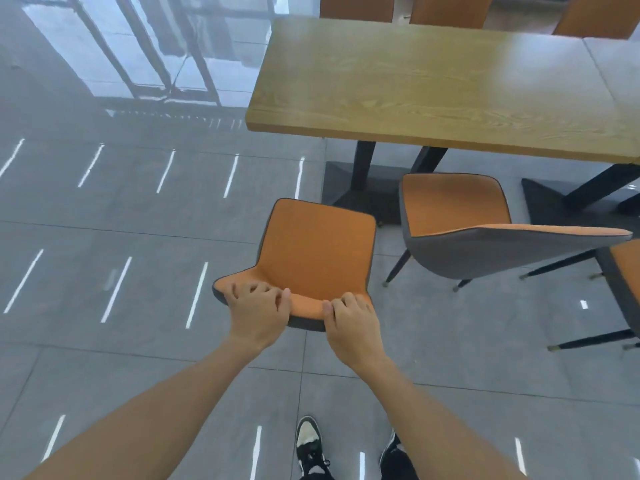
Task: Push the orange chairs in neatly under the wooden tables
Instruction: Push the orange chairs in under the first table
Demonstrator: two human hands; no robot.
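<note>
1. A person stands on a glossy grey tiled floor point(104, 237), both bare forearms reaching forward; the toes of two black-and-white sneakers point(310, 445) show at the near edge.
2. The left hand point(258, 311) holds the top edge of the backrest of an orange padded chair with a grey shell point(311, 251); its fingers curl over onto the orange side, thumb lying along the rim; the grip is closed round the left part of the backrest.
3. The right hand point(351, 320) holds the same rim just to the right, fingers curled over the top, thumb on the orange face; the two hands are near each other but apart.
4. This chair stands out in the open floor, near and slightly left of the long light wooden surface with black legs point(433, 88); its seat points toward the surface's left corner and lies wholly outside the edge.
5. A second orange chair with grey back point(453, 206) stands just to the right, turned at an angle, its seat front close to the surface's near edge; a third orange chair point(627, 271) is cut off at the right border.
6. More orange chair backs point(450, 8) line the far side of the surface; the floor far left reflects window frames.
</note>
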